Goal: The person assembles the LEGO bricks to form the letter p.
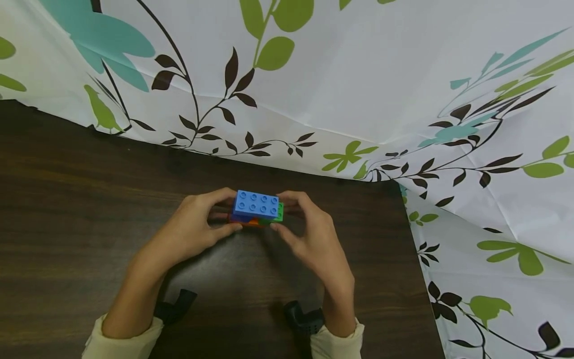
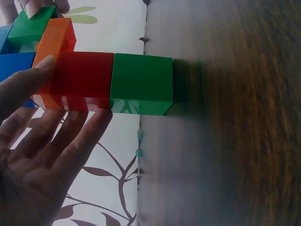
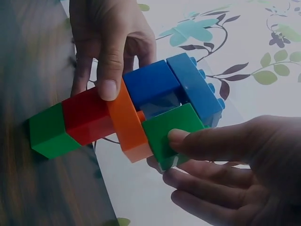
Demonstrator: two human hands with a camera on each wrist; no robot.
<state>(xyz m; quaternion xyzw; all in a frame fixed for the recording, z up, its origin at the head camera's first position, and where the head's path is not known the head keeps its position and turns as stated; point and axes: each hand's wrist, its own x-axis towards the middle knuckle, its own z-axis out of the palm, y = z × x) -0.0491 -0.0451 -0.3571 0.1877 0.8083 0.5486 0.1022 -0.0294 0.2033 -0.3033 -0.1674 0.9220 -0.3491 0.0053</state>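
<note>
A tower of toy building bricks stands between both hands. A lighter blue brick (image 1: pixel 256 203) with studs tops it; beneath it a darker blue brick (image 3: pixel 151 84) and a green brick (image 3: pixel 170 129) sit side by side. Under these come an orange brick (image 3: pixel 129 125), a red brick (image 2: pixel 83 77) and a lower green brick (image 2: pixel 142 84). My left hand (image 1: pixel 195 219) grips the tower, thumb on the orange brick and fingers behind the orange and red ones. My right hand (image 1: pixel 309 232) pinches the upper green brick between thumb and fingers. An orange stud shows between the upper bricks.
The dark wood table (image 1: pixel 67 199) lies under the tower and both arms. A white cloth (image 1: pixel 358 75) printed with leaves and birds hangs behind the table and along its right side. Black wrist devices (image 1: pixel 177 306) sit beside the forearms.
</note>
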